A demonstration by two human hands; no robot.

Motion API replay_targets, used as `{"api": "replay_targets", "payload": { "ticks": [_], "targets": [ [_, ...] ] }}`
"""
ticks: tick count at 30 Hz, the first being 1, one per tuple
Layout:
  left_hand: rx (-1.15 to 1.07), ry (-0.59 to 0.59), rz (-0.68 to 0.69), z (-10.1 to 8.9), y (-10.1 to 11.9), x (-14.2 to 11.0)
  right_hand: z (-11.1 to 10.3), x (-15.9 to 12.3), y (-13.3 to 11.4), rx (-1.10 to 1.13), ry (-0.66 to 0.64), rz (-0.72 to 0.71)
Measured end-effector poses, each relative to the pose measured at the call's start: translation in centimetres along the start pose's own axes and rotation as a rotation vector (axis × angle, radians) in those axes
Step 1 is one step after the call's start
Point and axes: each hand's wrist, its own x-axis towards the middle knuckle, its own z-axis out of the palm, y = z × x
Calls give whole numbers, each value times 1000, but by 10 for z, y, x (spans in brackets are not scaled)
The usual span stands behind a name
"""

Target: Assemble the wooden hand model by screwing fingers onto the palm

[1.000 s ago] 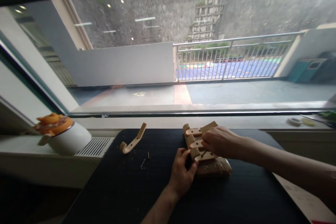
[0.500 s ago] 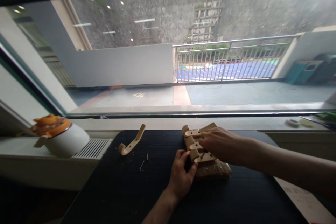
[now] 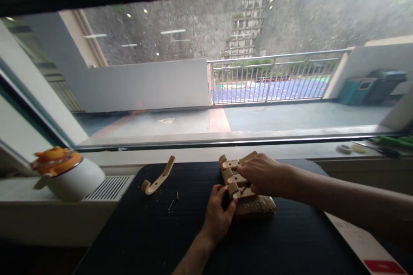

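A wooden board (image 3: 258, 207) lies on the black table (image 3: 155, 240) with three wooden hooks (image 3: 232, 164) laid across it. My left hand (image 3: 219, 215) grips the board's near left edge, thumb against the nearest hook. My right hand (image 3: 266, 175) rests over the hooks, fingers closed in a pinch above the nearest one; what it pinches is too small to make out. A loose wooden hook (image 3: 158, 177) lies apart to the left, with two small screws (image 3: 172, 201) beside it.
A white pot with an orange lid (image 3: 66, 173) sits on the window ledge at left, beside a vent grille (image 3: 109, 187). Paper with a red patch (image 3: 371, 249) lies at the table's right corner. Small items (image 3: 350, 148) rest on the sill at right.
Both hands stay on the board and hooks. The view has shifted so that everything sits slightly further left.
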Motion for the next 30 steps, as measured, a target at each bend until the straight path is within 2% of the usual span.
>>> {"api": "replay_targets", "payload": {
  "ticks": [4, 7, 11, 15, 18, 20, 23, 26, 30],
  "targets": [
    [3, -2, -2, 0, 0, -1, 2, 1, -4, -4, -8, -100],
    [4, -2, -8, 0, -1, -1, 6, 7, -4, 26, -13, -99],
    [12, -6, -23, 0, -1, -1, 15, 10, 13, 117, -27, 19],
    [37, -31, -67, -2, 1, -3, 39, -12, 35, 251, 37, 187],
    [50, -61, -66, -3, 3, -4, 77, -34, 43, 333, 154, 377],
    [59, -92, -57, -4, 3, -5, 109, -42, 44, 574, 349, 630],
    [93, -118, -74, -4, 3, -6, 151, -40, 38, 826, 567, 827],
    [120, -116, -121, -3, 2, -6, 171, -29, 31, 993, 694, 904],
    [110, -110, -146, -2, 2, -6, 177, -19, 25, 1196, 820, 805]
  ]
}}
